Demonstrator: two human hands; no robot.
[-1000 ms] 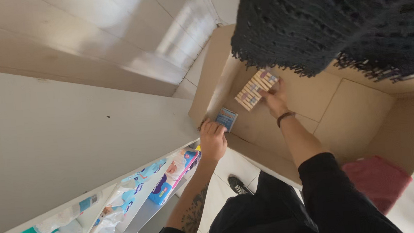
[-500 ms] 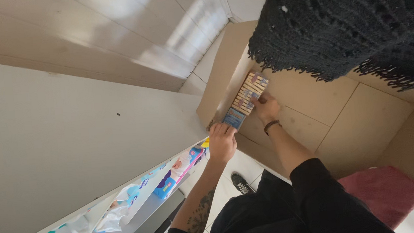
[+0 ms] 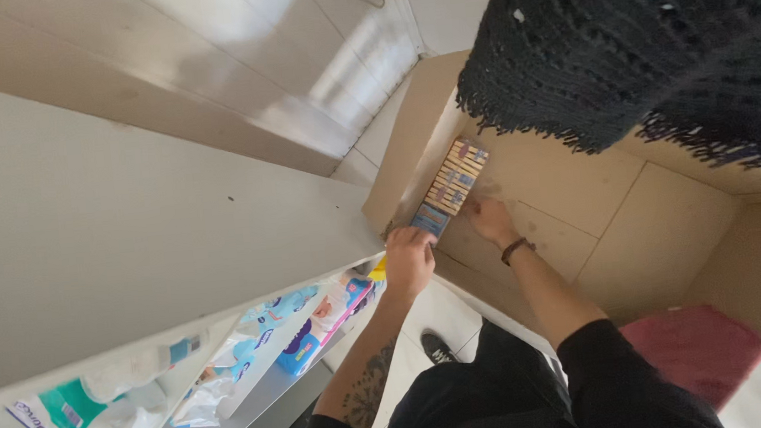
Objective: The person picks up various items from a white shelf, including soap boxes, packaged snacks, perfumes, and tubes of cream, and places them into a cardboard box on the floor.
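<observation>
Packs (image 3: 451, 180) in a row lie inside the carton (image 3: 638, 219), centre frame, above both hands. Left hand (image 3: 408, 262) pinches the lowest blue pack (image 3: 430, 220); right hand (image 3: 489, 218) rests flat beside the row, fingers loosely spread. Shelf (image 3: 233, 410) of wrapped goods, lower left.

Both arms reach toward mid-frame. The left hand (image 3: 409, 262), forearm tattooed, curls its fingers closed; the right hand (image 3: 489, 220), wrist banded, lies palm-down, fingers extended.

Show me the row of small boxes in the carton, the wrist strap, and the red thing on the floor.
row of small boxes (image 3: 453, 180), head view, middle of the row.
wrist strap (image 3: 517, 249), head view, the band on the right wrist.
red thing (image 3: 700, 351), head view, its top surface.
</observation>
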